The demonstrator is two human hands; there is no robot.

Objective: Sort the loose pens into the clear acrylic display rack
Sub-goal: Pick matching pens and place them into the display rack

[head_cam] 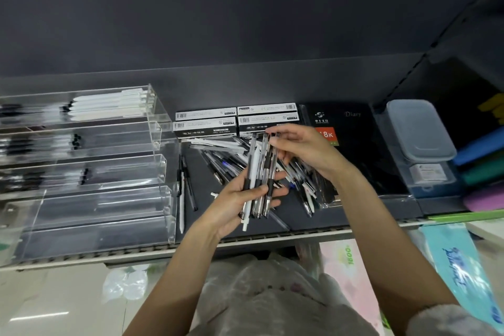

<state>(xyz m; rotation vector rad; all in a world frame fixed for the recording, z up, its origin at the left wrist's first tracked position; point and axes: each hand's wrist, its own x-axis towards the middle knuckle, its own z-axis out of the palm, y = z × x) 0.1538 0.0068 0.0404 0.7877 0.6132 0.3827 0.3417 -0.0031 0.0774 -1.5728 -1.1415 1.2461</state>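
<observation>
acrylic rack (pixel 152 128): left end cut off | box labels (pixel 207 124): unreadably blurred

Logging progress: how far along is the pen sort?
Partway. Done: the acrylic rack's upper tiers hold pens; its front tier looks empty. In hand: the left hand grips a bundle of pens, the right hand pinching their tops. Left: the loose pile on the shelf.

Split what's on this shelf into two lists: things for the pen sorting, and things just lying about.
For the job: bundle of pens gripped in left hand; right hand pinching their tops; loose pen pile; clear acrylic rack.

Lying about: pen boxes; diary; lidded plastic container.
</observation>
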